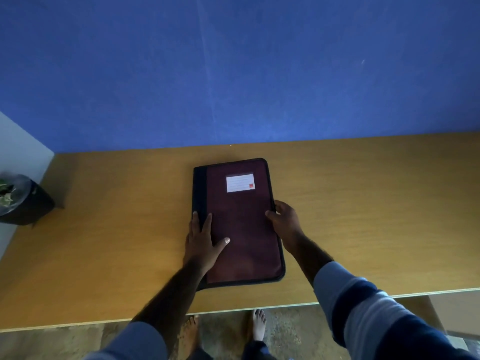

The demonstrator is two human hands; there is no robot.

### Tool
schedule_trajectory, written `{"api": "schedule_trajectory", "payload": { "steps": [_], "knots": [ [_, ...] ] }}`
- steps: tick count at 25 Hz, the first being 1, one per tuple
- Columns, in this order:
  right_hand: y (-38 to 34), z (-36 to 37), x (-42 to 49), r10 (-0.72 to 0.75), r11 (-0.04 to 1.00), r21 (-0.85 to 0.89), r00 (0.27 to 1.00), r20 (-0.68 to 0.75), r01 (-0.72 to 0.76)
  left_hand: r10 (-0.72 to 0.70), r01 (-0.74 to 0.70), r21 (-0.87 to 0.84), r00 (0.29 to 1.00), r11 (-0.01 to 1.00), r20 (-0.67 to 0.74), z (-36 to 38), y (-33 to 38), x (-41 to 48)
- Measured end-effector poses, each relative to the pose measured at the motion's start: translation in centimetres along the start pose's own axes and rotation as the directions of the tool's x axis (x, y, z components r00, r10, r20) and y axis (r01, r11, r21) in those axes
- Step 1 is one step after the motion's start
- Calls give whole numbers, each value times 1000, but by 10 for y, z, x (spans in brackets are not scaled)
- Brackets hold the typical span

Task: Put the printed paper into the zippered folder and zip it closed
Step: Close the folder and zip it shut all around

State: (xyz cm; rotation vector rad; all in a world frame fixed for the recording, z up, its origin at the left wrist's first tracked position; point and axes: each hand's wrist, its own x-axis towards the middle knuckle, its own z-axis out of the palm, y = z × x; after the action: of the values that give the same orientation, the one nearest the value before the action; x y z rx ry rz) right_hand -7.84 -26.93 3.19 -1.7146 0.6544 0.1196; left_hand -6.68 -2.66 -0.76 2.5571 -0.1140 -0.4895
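A dark maroon zippered folder point(240, 203) with a black spine and a white label lies flat and closed on the wooden table point(363, 203), long side pointing away from me. My left hand point(202, 240) rests flat on its lower left part, fingers spread across the spine and cover. My right hand point(284, 220) curls around the folder's right edge about halfway along, fingers pinched at the zipper line. No printed paper is visible anywhere.
A dark pot with a small plant point(20, 201) stands at the table's left end. A blue wall point(233, 74) rises right behind the table. The table's near edge point(233, 311) runs above my bare feet on the floor.
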Motion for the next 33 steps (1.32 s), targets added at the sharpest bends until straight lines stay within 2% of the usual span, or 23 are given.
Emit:
{"api": "schedule_trajectory", "payload": {
  "steps": [3,5,8,12,20,23,27,30,33],
  "knots": [
    [17,0,0,57,992,-115,998,-38,-61,-18,19,23,999,1000,-30,5,4,0],
    [23,0,1,61,975,-206,993,-96,-80,-102,101,-17,992,995,-67,6,5,-2],
    [28,-1,7,158,962,-203,980,-123,-181,-243,235,-75,962,969,-127,4,5,-2],
    [26,4,13,245,952,-156,962,-120,-262,-269,244,-192,956,951,-117,-2,6,4],
    [11,7,36,243,965,-66,962,-129,-252,-195,163,-238,974,958,-118,-17,6,26],
    [4,2,45,223,972,-50,967,-126,-230,-166,138,-307,984,942,-69,-21,3,37],
    [3,-5,45,217,973,-62,975,-52,-220,-112,114,-271,993,956,23,-30,-20,34],
    [5,-5,35,186,947,-249,979,-87,-202,11,-3,-169,999,986,42,-43,-44,20],
    [18,9,4,68,847,-511,982,-174,-149,100,-100,-14,993,995,58,-50,-77,-9]
  ]
}}
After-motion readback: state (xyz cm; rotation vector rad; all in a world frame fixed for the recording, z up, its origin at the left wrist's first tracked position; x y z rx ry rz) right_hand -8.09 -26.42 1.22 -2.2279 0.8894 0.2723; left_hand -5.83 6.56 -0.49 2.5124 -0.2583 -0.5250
